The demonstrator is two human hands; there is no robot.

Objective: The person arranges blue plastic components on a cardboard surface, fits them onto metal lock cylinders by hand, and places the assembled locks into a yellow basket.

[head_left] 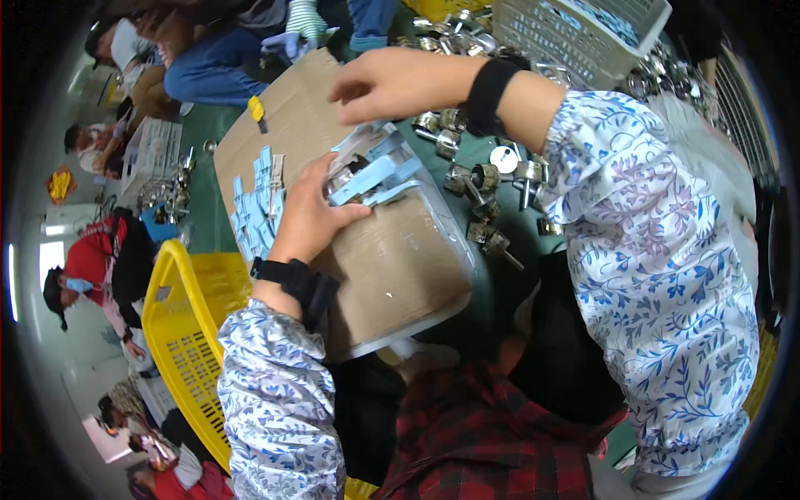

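In the head view, a brown cardboard board [400,275] lies before me, its near end toward my lap. My left hand [312,204] reaches over the board to the bundle of light blue strips and shiny metal [371,173], which rests by the right edge of the board, about halfway along it. My thumb is on the near side of this bundle and my fingers are bent at its left end, so the hand is partly closed on it; how firmly I press, I cannot tell.

My right hand [383,87] is above the upper right edge of the board, apart from the bundle. Its fingers are loosely bent, with a gap to the thumb, and I see nothing held between them.

Near the left edge of the board is a loose heap of light blue strips [258,208]. A small yellow tool [257,108] lies nearer to the far left corner.

Beyond the right edge, metal parts with stems [486,179] are scattered on the green floor [433,158]. A yellow basket [190,333] stands to the left of the near end, and a pale crate [567,42] is at the far right. Past the far end there is a co-worker's gloved hand [292,46].
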